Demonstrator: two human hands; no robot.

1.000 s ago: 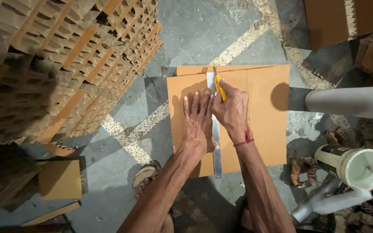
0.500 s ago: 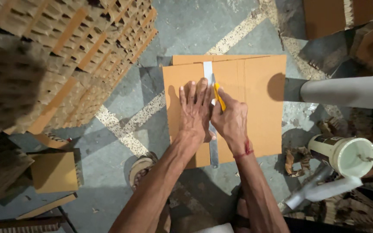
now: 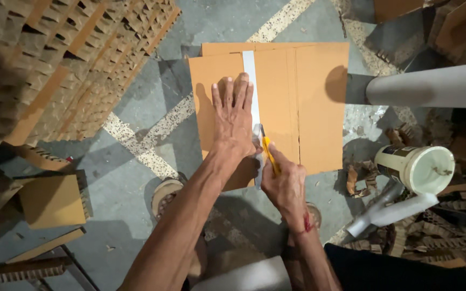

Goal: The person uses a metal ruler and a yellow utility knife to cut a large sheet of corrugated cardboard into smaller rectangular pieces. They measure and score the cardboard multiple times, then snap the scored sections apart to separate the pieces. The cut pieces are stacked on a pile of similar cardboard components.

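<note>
Flat brown cardboard sheets (image 3: 319,102) lie stacked on the concrete floor. A long metal ruler (image 3: 250,81) runs down the top sheet. My left hand (image 3: 234,116) presses flat on the ruler and cardboard, fingers together and pointing away. My right hand (image 3: 284,183) grips a yellow utility knife (image 3: 268,153) whose blade meets the cardboard at the ruler's right edge, near the sheet's near end. A red band circles my right wrist.
A tall stack of cardboard grid dividers (image 3: 55,70) fills the left. A small cardboard box (image 3: 52,199) sits lower left. A white tube (image 3: 432,86) crosses at right, above a cream bucket (image 3: 416,167) and cardboard scraps. My sandalled foot (image 3: 165,194) rests near the sheets.
My right hand has drawn the knife along the ruler toward me, from the middle of the sheet to its near end. My left hand stays pressed on the ruler.
</note>
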